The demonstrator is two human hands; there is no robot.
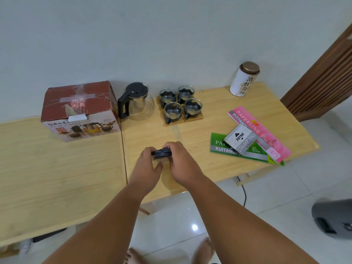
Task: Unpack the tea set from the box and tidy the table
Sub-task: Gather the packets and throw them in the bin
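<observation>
Both hands meet over the middle of the wooden table [190, 134]. My left hand [148, 162] and my right hand [180, 158] together grip a small dark object [161, 153]; what it is I cannot tell. Behind them stands a glass teapot [136, 101] with a black lid and handle. To its right, several glass cups [180, 102] with dark holders sit on wooden coasters. The red tea set box [80, 111] rests at the back left, closed.
A white tea canister [243, 80] with a bronze lid stands at the back right. A pink receipt book [261, 130], a green one [228, 147] and a grey stamp pad box [241, 139] lie at the right edge. A second table [57, 178] adjoins on the left.
</observation>
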